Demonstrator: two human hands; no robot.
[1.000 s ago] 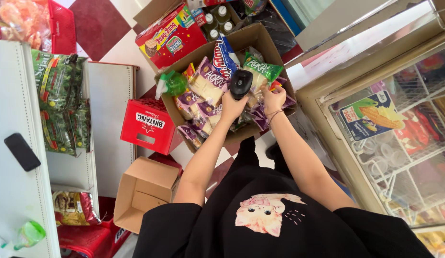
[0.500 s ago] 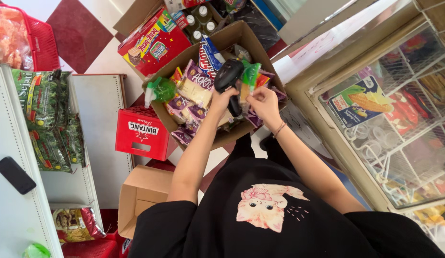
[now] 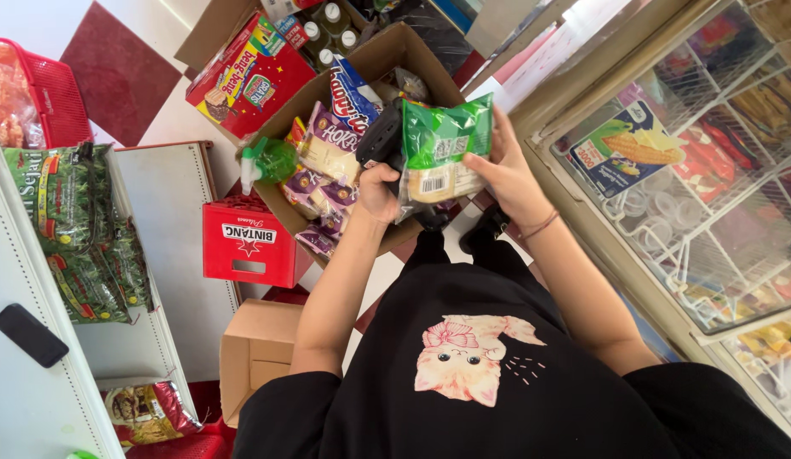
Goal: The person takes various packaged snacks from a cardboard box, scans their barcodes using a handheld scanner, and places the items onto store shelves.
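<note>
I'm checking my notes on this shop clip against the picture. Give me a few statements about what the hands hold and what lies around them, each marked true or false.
1. The right hand holds a green snack packet. True.
2. The left hand grips a black handheld device. True.
3. The cardboard box below the hands is empty. False: it is full of snack packets.
4. A red crate stands on the floor beside the box. True.
5. The black phone lies inside the box. False: it lies on the white shelf at the left.
</note>
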